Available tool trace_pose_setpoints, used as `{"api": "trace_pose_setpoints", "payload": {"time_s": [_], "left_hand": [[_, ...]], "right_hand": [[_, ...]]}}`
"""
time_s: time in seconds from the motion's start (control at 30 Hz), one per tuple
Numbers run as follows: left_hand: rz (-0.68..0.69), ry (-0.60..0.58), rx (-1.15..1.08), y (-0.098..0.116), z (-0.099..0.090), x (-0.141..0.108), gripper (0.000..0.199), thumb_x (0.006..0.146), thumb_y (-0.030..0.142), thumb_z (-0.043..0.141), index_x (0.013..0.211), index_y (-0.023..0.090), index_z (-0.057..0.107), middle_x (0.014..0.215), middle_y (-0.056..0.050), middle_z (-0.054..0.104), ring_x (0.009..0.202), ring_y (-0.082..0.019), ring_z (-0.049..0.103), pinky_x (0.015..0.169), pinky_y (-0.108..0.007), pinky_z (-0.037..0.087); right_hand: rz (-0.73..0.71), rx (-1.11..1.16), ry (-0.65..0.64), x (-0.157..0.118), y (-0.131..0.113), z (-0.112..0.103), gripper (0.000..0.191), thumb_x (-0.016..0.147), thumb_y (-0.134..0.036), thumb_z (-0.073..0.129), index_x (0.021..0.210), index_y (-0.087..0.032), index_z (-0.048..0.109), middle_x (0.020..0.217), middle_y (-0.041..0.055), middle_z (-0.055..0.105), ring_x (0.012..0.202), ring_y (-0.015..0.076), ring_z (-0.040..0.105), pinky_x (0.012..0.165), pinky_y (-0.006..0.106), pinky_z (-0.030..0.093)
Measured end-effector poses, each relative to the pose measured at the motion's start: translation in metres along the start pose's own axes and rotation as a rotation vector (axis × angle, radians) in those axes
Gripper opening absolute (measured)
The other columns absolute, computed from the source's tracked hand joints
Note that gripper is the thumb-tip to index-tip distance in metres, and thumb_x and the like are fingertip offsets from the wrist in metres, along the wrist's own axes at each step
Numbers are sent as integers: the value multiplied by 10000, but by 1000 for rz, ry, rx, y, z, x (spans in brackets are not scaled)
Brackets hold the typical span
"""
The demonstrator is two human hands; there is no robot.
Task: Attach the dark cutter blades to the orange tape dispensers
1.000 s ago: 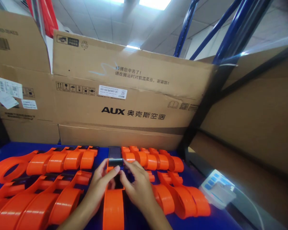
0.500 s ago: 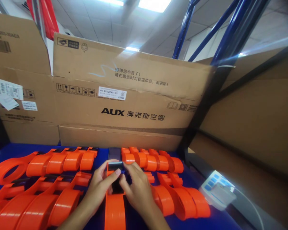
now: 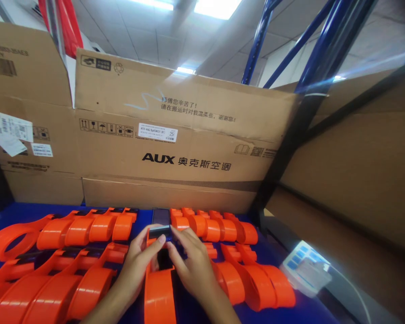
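Observation:
An orange looped part (image 3: 159, 297) is held in front of me, with a black piece (image 3: 159, 232) at its upper end. My left hand (image 3: 140, 261) is closed round the upper end from the left, its thumb on the black piece. From the right, my right hand (image 3: 191, 258) has its fingers bent against the same end. Just beyond the hands lies a dark flat object (image 3: 161, 216). Rows of similar orange parts stand at the left (image 3: 56, 231) and at the right (image 3: 229, 281).
The parts stand on a blue surface (image 3: 138, 312). A large cardboard sheet (image 3: 121, 157) rises behind it. At the right are a white power strip (image 3: 305, 265) with a cable and a dark, slanting rack post (image 3: 280, 157).
The orange part in my hands has shifted slightly left, and its black piece has tilted a little. Both hands have moved slightly with it and keep their hold.

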State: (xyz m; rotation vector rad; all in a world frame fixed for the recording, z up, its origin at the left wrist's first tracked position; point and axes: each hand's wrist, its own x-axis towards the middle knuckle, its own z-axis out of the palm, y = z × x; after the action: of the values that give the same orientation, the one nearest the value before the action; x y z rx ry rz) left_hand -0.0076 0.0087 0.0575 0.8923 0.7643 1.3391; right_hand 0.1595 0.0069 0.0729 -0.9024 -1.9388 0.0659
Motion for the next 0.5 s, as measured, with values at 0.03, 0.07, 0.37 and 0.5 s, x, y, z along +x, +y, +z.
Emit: {"api": "trace_pose_setpoints", "payload": {"time_s": [0.03,0.07,0.37,0.5], "left_hand": [[6,20,-42,2,2,-1,382,785,417,857,1078,217,713,565,72,576,480,-74,505,502,-162,429],[13,45,-81,3,3,-2,362,771,403,870,1047,219,725,615,58,623,518,-82,553,536,-166,457],[-9,146,-187,11,10,-6,372,688,376,916,988,206,775,885,-29,778,739,-165,726,668,-216,550],[-27,165,-184,4,5,4,426,632,362,944,981,189,770,917,-55,789,742,-186,738,678,-243,566]], "right_hand": [[13,15,-15,0,-1,-1,393,976,-255,633,1369,-247,651,985,90,725,895,237,676,794,363,599],[25,28,-32,0,-1,-1,402,983,-232,616,1385,-244,639,992,89,724,896,232,674,803,364,597],[-6,-38,-84,0,0,3,452,960,-133,541,1399,-197,626,1006,119,739,905,252,665,763,374,606],[-47,-103,-103,0,1,2,470,944,-127,540,1404,-189,614,1036,126,751,917,265,658,767,399,615]]}}
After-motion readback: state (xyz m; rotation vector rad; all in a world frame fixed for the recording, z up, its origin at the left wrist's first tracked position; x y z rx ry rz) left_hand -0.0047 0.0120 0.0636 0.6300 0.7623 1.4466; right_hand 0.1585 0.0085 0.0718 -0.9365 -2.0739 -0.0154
